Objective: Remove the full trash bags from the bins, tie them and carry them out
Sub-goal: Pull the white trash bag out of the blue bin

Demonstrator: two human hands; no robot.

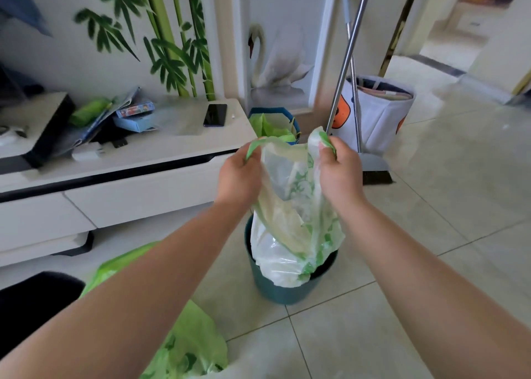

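A translucent green trash bag [290,223] with white plastic inside hangs partly out of a teal bin [284,294] on the tiled floor. My left hand [240,177] grips the bag's left handle and my right hand [340,172] grips its right handle, holding the mouth apart above the bin. A second teal bin [294,123] with a green liner stands farther back beside the cabinet. Another green bag [189,347] lies on the floor at the lower left, partly hidden by my left forearm.
A low white TV cabinet [138,194] runs along the left, with a phone [215,115], boxes and clutter on top. A broom [373,169] and mop handle lean at the wall by a white fabric basket [379,117]. A doorway opens at the far right.
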